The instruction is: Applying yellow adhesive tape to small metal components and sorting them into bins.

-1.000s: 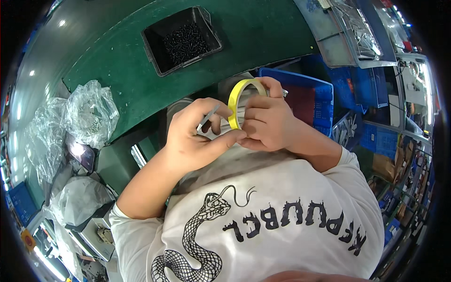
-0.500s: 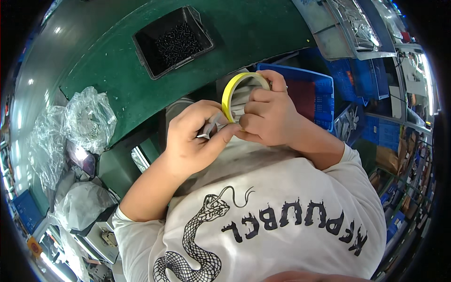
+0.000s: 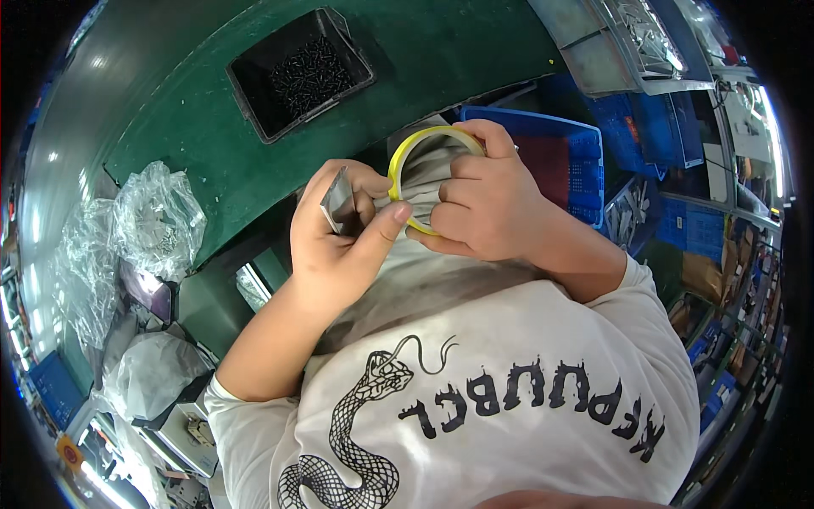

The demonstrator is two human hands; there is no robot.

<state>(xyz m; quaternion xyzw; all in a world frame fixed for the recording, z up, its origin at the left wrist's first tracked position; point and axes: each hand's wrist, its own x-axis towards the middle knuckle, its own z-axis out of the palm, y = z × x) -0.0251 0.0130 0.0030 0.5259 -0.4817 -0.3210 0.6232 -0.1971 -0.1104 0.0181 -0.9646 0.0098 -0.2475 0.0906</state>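
Note:
In front of my chest, my right hand [image 3: 492, 206] grips a roll of yellow tape [image 3: 404, 153], its fingers curled through and around the ring. The roll stands with its open middle facing me. My left hand [image 3: 326, 254] is closed around a small, flat, shiny metal piece [image 3: 340, 202], held between palm and fingers. The left thumb tip and forefinger meet at the tape roll's left edge. Whether a loose end of tape lies between them is too small to make out.
A black bin [image 3: 254, 85] of small dark parts sits on the green table [image 3: 203, 127]. Clear plastic bags [image 3: 161, 216] lie at the left. Beyond my right hand stands a blue crate [image 3: 585, 161]. Shelving with trays [image 3: 636, 51] rises at the far right.
The tape roll has tipped so its opening faces me more, and shifted slightly left. My left hand has turned, with the metal piece now showing its flat side.

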